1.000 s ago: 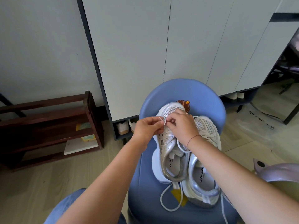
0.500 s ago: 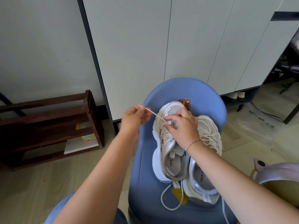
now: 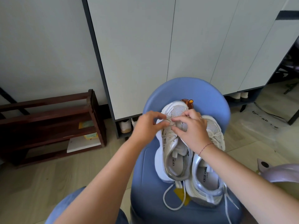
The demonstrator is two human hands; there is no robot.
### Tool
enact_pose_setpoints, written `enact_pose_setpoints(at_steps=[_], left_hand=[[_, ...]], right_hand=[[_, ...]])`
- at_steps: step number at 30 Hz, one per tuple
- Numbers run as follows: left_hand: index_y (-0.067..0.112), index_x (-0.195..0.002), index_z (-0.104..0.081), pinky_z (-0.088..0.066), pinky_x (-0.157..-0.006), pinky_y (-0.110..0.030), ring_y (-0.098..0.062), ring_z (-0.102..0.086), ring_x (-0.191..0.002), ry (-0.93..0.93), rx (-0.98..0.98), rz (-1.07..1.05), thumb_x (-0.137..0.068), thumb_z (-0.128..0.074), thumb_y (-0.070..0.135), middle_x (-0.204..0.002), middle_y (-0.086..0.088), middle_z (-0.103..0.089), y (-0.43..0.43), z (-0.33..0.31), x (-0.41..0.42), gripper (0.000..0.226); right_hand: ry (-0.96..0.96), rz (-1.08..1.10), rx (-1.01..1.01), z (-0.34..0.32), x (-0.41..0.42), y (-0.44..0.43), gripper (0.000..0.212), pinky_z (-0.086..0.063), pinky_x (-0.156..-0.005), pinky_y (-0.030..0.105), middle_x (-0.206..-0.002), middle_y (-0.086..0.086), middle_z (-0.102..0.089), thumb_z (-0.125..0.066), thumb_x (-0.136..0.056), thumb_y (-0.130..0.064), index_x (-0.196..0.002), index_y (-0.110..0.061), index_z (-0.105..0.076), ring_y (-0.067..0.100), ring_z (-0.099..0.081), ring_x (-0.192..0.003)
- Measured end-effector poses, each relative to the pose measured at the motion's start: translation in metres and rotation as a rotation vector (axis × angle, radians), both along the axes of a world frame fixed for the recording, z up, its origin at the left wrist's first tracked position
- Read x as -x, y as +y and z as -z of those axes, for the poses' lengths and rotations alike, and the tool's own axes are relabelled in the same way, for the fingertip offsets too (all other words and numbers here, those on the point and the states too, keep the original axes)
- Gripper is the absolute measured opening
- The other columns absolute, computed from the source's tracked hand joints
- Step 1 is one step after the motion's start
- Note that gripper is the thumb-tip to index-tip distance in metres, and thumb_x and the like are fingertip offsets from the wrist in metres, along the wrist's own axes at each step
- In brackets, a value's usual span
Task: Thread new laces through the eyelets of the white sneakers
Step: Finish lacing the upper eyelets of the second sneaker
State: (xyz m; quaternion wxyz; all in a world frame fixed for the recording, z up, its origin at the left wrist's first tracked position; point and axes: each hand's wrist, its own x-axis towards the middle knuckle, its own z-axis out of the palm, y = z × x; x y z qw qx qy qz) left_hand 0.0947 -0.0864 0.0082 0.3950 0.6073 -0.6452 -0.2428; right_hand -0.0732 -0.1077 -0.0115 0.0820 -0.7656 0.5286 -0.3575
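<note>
Two white sneakers lie side by side on a blue chair (image 3: 186, 89), toes pointing away from me. Both my hands meet over the front eyelets of the left sneaker (image 3: 171, 160). My left hand (image 3: 146, 126) pinches the white lace (image 3: 168, 202) between thumb and forefinger at the shoe's left eyelet row. My right hand (image 3: 192, 130) holds the same shoe's upper between forefinger and thumb, covering the eyelets. The lace's loose end loops on the seat behind the heel. The right sneaker (image 3: 208, 177) sits laced under my right wrist.
A dark wooden shoe rack (image 3: 48, 120) stands on the floor at left. White cabinet doors (image 3: 145, 54) rise behind the chair, with shoes (image 3: 125, 126) tucked underneath. A lilac object (image 3: 283, 172) sits at the right edge. My jeans-clad knee (image 3: 64, 207) is at bottom left.
My left hand pulled the lace out to the left half a second ago and has now come back to the toe eyelets beside my right hand. The right hand stayed on the shoe.
</note>
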Motion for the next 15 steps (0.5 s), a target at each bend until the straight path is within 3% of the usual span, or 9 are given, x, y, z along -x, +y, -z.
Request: enact_pose_setpoints(at_steps=[3,6,8,12,15], left_hand=[[0.018,-0.102,-0.067,-0.035,-0.055,-0.005,0.009,-0.046,-0.054,-0.014,-0.024,0.038,-0.085,-0.072,0.027,-0.076,0.016,-0.053,-0.002,0.011,0.01,0.02],[0.014,-0.101,-0.068,-0.036,-0.056,-0.005,0.013,-0.048,-0.057,-0.015,-0.021,0.003,-0.086,-0.07,0.02,-0.082,0.008,-0.06,-0.009,0.018,0.01,0.016],[0.015,-0.099,-0.068,-0.037,-0.055,-0.007,0.007,-0.049,-0.057,-0.021,-0.017,-0.038,-0.087,-0.069,0.018,-0.078,0.009,-0.059,-0.01,0.021,0.012,0.013],[0.017,-0.094,-0.067,-0.042,-0.059,-0.019,-0.002,-0.048,-0.06,-0.047,0.011,-0.063,-0.087,-0.067,0.019,-0.079,0.008,-0.061,-0.01,0.024,0.016,0.007],[0.014,-0.093,-0.068,-0.048,-0.068,-0.028,-0.008,-0.054,-0.065,-0.06,0.019,-0.05,-0.087,-0.068,0.016,-0.079,0.003,-0.066,-0.012,0.025,0.014,0.007]], right_hand=[[0.004,-0.012,-0.054,-0.007,0.017,0.006,0.029,-0.031,-0.099,0.04,-0.105,-0.005,-0.049,-0.078,-0.073,-0.027,-0.101,-0.029,-0.071,0.017,-0.047,-0.109],[0.028,0.035,-0.123,-0.012,0.034,0.007,0.033,-0.028,-0.096,0.03,-0.104,-0.009,-0.046,-0.076,-0.075,-0.03,-0.107,-0.029,-0.067,0.014,-0.048,-0.108],[0.019,0.081,-0.17,-0.013,0.04,0.006,0.033,-0.026,-0.088,0.024,-0.104,-0.009,-0.051,-0.075,-0.076,-0.035,-0.107,-0.029,-0.066,0.013,-0.05,-0.105],[-0.077,0.057,-0.27,-0.016,0.036,0.014,0.044,-0.038,-0.093,0.031,-0.096,-0.014,-0.052,-0.078,-0.067,-0.047,-0.098,-0.024,-0.057,0.007,-0.05,-0.094],[0.04,0.001,-0.293,-0.014,0.028,0.026,0.056,-0.035,-0.097,0.037,-0.104,-0.009,-0.047,-0.074,-0.06,-0.059,-0.096,-0.027,-0.046,0.012,-0.047,-0.102]])
